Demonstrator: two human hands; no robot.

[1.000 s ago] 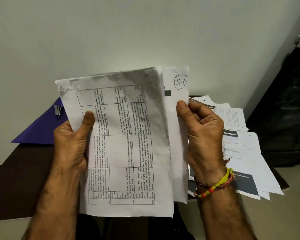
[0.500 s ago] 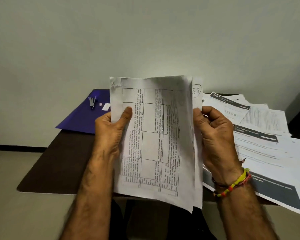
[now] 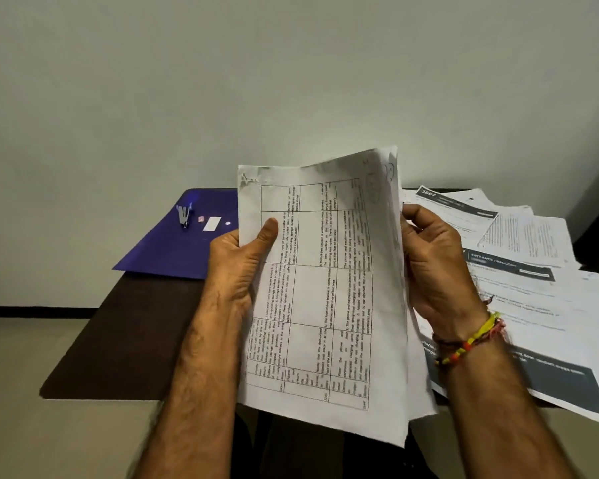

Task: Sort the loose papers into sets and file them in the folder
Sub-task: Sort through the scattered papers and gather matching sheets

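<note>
- A person holds a sheaf of papers (image 3: 322,288) upright in both hands, above the near edge of a dark brown table (image 3: 125,340).
- The top sheet is creased and printed with a table of text turned sideways, its rows running up the page.
- The left hand (image 3: 235,267) grips the left edge of the sheaf. Its thumb lies flat across the front of the top sheet, near the upper left corner, and the other fingers are hidden behind the paper, so the edge is pinched between thumb and fingers.
- The right hand (image 3: 436,271) holds the right edge of the sheaf. Its fingers are curled around the edges of the sheets, with the thumb tip touching the paper edge high up. Exactly how many sheets it grips cannot be told.
- A beaded bracelet (image 3: 470,340) in yellow, red and green circles the right wrist.
- Left of the sheaf, a purple folder (image 3: 173,250) lies flat at the far left corner of the table, partly overhanging the table edge.
- On the folder rest a small metal stapler (image 3: 184,215) and, just right of it, a small white slip (image 3: 212,223).
- Right of the sheaf, behind the right hand, loose papers (image 3: 533,271) are spread in an overlapping pile on the table; some carry dark grey header bands.
- A plain pale wall (image 3: 291,81) rises behind the table.
</note>
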